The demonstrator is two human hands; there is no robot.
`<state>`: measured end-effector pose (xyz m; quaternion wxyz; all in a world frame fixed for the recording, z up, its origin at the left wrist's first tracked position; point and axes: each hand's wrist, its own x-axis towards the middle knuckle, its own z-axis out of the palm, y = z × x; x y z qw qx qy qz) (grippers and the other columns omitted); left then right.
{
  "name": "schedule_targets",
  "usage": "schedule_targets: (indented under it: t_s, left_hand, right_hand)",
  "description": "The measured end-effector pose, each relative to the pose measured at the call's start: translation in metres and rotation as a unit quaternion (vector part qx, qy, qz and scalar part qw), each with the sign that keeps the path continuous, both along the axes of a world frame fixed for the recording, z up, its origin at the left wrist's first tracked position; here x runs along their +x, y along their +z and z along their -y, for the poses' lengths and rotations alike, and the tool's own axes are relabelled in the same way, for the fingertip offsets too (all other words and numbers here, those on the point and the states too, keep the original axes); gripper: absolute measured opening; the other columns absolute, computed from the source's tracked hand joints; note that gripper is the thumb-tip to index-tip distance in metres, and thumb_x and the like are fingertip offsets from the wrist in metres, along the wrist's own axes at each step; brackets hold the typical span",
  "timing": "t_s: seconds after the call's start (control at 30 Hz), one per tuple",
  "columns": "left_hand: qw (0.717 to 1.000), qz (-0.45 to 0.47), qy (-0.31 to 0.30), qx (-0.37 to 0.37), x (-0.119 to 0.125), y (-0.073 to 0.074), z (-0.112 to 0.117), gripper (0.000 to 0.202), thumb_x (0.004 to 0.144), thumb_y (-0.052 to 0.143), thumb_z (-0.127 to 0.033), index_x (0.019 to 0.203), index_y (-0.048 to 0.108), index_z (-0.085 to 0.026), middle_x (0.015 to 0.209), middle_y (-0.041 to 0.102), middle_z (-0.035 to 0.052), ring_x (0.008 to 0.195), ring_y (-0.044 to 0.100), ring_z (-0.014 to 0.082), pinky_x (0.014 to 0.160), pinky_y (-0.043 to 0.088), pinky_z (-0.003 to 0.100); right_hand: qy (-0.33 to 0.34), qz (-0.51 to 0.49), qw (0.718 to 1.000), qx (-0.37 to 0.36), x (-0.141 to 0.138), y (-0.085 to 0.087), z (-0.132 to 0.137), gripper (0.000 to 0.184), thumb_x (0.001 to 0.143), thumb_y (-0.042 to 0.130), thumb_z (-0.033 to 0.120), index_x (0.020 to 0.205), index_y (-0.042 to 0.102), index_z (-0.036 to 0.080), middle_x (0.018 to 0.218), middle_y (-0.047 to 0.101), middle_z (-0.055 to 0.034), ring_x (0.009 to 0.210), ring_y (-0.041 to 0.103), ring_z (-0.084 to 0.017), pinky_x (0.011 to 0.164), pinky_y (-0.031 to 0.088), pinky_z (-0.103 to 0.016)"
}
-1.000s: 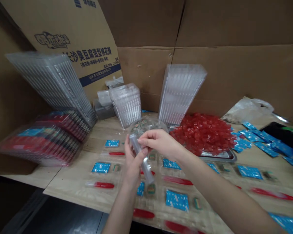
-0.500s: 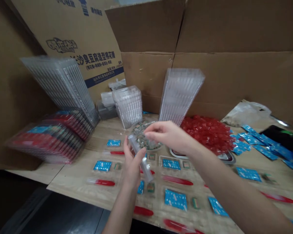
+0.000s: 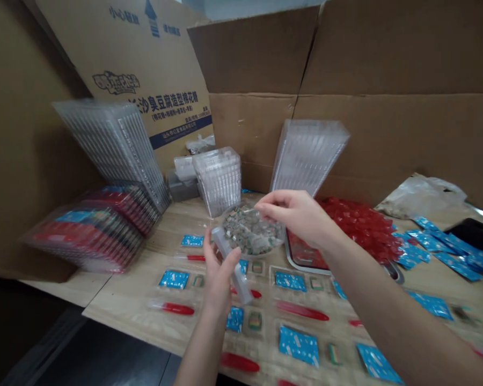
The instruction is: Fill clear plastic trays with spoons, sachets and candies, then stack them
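My left hand (image 3: 219,273) grips a clear plastic tube (image 3: 228,262), held tilted over the wooden table. My right hand (image 3: 295,214) hangs with curled fingers over the rim of a round clear dish (image 3: 251,230) heaped with small green-brown pieces. I cannot tell whether those fingers hold a piece. Beside the dish, a metal tray (image 3: 301,262) bears a mound of red translucent pieces (image 3: 362,228). Blue sachets (image 3: 290,281) and red sticks (image 3: 301,310) lie in rows below both hands.
Stacks of clear blister trays (image 3: 116,150) stand at the back, with red-filled packs (image 3: 92,230) at the left. Cardboard walls (image 3: 249,59) and a printed carton (image 3: 153,102) enclose the table. Loose blue sachets (image 3: 446,249) and a plastic bag (image 3: 422,195) lie to the right.
My right hand has moved away from the tube and now hangs over the dish. My left hand still grips the tube. The view has shifted, showing more of the metal tray.
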<state>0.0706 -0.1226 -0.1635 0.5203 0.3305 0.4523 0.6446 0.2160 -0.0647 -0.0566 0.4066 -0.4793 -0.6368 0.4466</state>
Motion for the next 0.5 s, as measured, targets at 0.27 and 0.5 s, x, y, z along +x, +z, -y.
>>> schedule_targets:
  t_s: [0.27,0.5]
  left_hand:
    - [0.998,0.025,-0.048,0.007,0.012,0.002,0.008,0.09,0.07,0.072,-0.032,0.141,0.017,-0.03,0.131,0.048,0.0094,0.119,0.049,0.0253,0.097,0.041,0.037]
    - [0.999,0.022,-0.024,0.026,0.004,0.006,0.012,0.08,0.074,0.067,-0.036,0.14,0.023,-0.031,0.134,0.046,0.0082,0.123,0.045,0.0271,0.101,0.037,0.042]
  right_hand:
    - [0.115,-0.014,0.99,-0.085,-0.028,-0.033,0.019,0.011,0.072,0.057,0.023,0.064,0.062,0.017,0.059,0.058,0.0011,0.054,0.052,-0.01,0.051,0.041,-0.022]
    - [0.07,-0.028,0.996,-0.055,-0.011,-0.01,0.02,0.013,0.075,0.059,0.028,0.071,0.062,0.016,0.062,0.06,0.0008,0.055,0.052,-0.009,0.055,0.044,-0.022]
